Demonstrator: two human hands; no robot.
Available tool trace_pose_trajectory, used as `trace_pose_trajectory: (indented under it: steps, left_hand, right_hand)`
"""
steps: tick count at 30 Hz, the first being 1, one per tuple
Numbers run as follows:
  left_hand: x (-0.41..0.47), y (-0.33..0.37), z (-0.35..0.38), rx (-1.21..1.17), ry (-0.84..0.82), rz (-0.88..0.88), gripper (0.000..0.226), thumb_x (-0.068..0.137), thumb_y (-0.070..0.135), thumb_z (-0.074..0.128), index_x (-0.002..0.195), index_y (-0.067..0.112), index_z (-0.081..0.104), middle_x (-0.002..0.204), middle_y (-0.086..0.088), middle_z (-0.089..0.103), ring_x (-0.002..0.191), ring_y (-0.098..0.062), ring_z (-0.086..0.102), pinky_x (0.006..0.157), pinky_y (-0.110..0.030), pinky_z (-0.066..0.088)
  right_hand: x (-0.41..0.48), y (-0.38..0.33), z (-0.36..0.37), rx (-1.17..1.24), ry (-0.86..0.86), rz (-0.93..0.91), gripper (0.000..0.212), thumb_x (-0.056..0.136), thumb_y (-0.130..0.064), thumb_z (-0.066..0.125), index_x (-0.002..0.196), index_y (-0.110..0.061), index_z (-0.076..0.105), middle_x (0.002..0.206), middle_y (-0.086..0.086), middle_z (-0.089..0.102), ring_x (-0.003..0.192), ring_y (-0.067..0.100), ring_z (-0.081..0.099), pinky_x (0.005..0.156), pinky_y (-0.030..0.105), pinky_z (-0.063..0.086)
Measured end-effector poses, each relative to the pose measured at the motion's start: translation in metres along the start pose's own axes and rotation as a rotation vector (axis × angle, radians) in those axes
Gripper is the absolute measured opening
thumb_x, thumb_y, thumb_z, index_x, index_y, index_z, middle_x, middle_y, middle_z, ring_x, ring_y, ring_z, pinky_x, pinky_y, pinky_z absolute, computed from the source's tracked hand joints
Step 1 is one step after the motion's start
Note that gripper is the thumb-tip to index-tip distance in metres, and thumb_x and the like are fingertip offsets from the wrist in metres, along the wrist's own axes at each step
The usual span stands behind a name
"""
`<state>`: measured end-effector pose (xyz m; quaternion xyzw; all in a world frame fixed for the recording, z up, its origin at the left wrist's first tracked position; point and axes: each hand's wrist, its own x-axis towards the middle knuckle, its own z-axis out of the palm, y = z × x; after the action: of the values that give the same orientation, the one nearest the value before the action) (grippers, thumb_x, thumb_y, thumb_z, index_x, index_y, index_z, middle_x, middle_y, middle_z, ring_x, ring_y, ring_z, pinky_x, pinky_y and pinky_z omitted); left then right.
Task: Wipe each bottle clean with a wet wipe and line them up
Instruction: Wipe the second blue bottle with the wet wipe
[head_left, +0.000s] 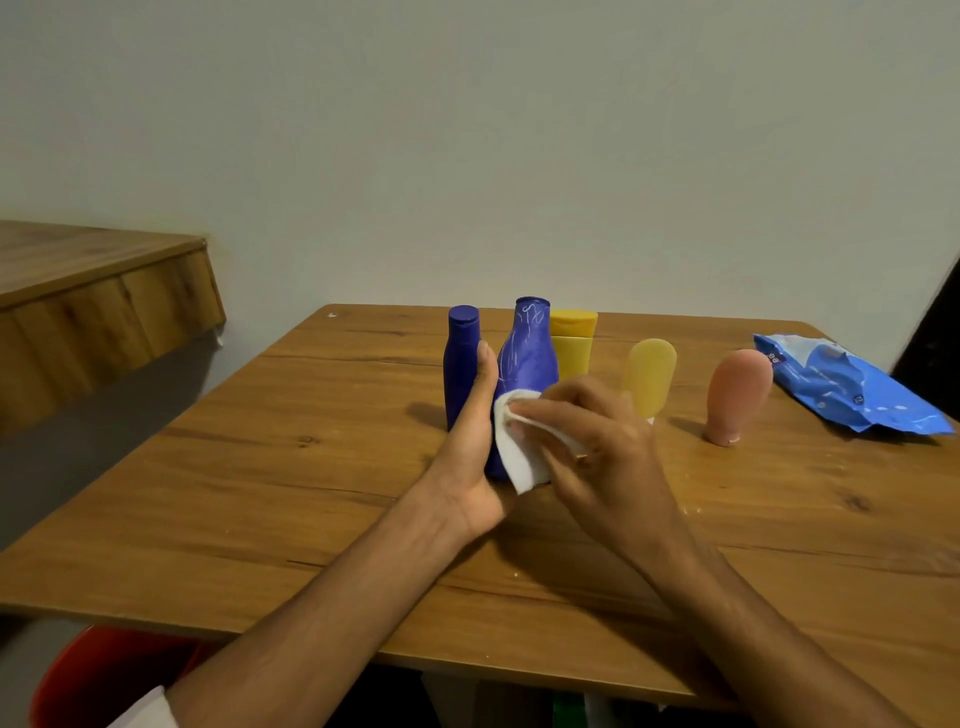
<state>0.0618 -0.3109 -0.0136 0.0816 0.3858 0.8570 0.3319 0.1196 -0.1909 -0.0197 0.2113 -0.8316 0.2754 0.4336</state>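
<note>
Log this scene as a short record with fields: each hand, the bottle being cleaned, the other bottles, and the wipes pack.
left hand: grips the large blue bottle from its left side
right hand: holds a white wet wipe against that bottle's lower part
standing upright: small blue bottle, yellow bottle
standing cap down: pale yellow tube, pink tube
wipes pack: blue, lying at the far right of the table
</note>
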Motion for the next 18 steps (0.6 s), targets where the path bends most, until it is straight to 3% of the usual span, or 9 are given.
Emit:
trace_pose_trajectory:
  steps: [3, 6, 9, 13, 18]
  left_hand:
    - [-0.001, 0.001, -0.003, -0.02, -0.038, -0.083, 0.09, 0.078, 0.078, 0.056, 0.134, 0.008, 0.057, 0.096, -0.008, 0.064, 0.084, -0.022, 0.064, 0.08, -0.035, 0.053]
    - [0.001, 0.002, -0.005, -0.071, -0.07, -0.118, 0.078, 0.078, 0.077, 0.055, 0.117, 0.01, 0.064, 0.095, -0.006, 0.066, 0.082, -0.021, 0.063, 0.076, -0.037, 0.055]
    - [0.0, 0.001, -0.004, -0.103, -0.079, -0.101, 0.075, 0.079, 0.073, 0.058, 0.115, 0.008, 0.063, 0.097, -0.008, 0.064, 0.085, -0.023, 0.061, 0.078, -0.038, 0.055]
    - [-0.001, -0.001, -0.001, -0.098, -0.06, -0.06, 0.071, 0.082, 0.069, 0.058, 0.119, 0.008, 0.062, 0.097, -0.009, 0.065, 0.085, -0.023, 0.063, 0.077, -0.036, 0.056]
    - [0.001, -0.013, -0.001, 0.077, 0.004, 0.076, 0.058, 0.086, 0.067, 0.051, 0.105, 0.014, 0.064, 0.085, -0.007, 0.067, 0.081, -0.02, 0.066, 0.07, -0.034, 0.054]
  right_hand:
    - [-0.001, -0.005, 0.001, -0.014, -0.106, -0.027, 0.023, 0.088, -0.03, 0.06, 0.104, -0.019, 0.073, 0.095, -0.005, 0.06, 0.085, 0.004, 0.048, 0.067, 0.032, 0.039]
    - [-0.003, -0.009, -0.002, 0.01, -0.184, -0.016, 0.025, 0.086, -0.035, 0.058, 0.103, -0.022, 0.072, 0.096, -0.007, 0.061, 0.089, -0.006, 0.04, 0.068, 0.027, 0.039]
    - [-0.003, -0.011, -0.002, -0.016, -0.207, -0.047, 0.023, 0.084, -0.035, 0.06, 0.1, -0.023, 0.072, 0.096, -0.009, 0.061, 0.09, -0.01, 0.038, 0.071, 0.026, 0.038]
    - [-0.002, -0.006, 0.0, -0.053, -0.137, -0.021, 0.026, 0.086, -0.038, 0.057, 0.101, -0.021, 0.07, 0.096, -0.005, 0.063, 0.088, 0.006, 0.05, 0.072, 0.023, 0.037]
    - [0.001, -0.003, -0.002, -0.08, 0.034, 0.038, 0.024, 0.087, -0.035, 0.058, 0.101, -0.019, 0.07, 0.094, -0.002, 0.062, 0.078, 0.025, 0.055, 0.063, 0.034, 0.044]
